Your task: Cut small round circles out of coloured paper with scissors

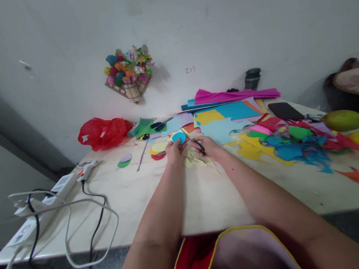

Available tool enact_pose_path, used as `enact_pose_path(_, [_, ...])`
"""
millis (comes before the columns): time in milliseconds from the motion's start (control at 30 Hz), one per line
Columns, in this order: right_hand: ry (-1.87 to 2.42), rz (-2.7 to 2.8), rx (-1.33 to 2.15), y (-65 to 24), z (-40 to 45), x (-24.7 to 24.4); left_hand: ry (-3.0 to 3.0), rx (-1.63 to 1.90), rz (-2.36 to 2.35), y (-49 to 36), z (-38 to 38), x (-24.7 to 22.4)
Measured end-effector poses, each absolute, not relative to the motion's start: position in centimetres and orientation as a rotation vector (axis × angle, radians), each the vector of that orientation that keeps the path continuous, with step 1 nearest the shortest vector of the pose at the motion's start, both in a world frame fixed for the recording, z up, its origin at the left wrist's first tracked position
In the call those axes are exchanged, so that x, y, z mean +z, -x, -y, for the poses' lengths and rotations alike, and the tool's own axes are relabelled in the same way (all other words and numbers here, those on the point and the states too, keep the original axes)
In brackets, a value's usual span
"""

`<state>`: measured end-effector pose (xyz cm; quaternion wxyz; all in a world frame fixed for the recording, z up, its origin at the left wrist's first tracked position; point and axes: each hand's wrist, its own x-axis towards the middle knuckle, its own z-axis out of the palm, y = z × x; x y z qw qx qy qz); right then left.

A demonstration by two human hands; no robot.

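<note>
Between the thumb and fingers of my left hand (174,149) is a blue paper circle (179,138), with a pale edge of paper showing behind it. My right hand (208,144) grips a pair of scissors (198,147) by the dark handles, the blades pointing toward the circle. Whether the blades touch the paper I cannot tell. Below both hands lie pale yellow paper scraps (196,158). Left of my left hand rest several yellow and red paper circles (159,148), and farther left a purple and a green circle (125,161).
Coloured paper sheets (227,119) and a second pair of scissors (161,124) lie at the back. Paper scraps (296,144), a phone (286,111) and yellow-green fruit (343,120) are on the right. A red plastic bag (104,133) and a power strip (44,207) with tangled cables occupy the left.
</note>
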<state>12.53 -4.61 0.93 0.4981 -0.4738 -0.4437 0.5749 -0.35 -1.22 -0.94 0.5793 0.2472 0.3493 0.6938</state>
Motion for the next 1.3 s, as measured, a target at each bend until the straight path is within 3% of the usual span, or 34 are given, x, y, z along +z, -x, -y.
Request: enact_pose_path(1300, [1.163,1.129,1.337,-12.88,4.04,0.42,-0.555,1.607,-0.862,0.28,1.57,-0.54])
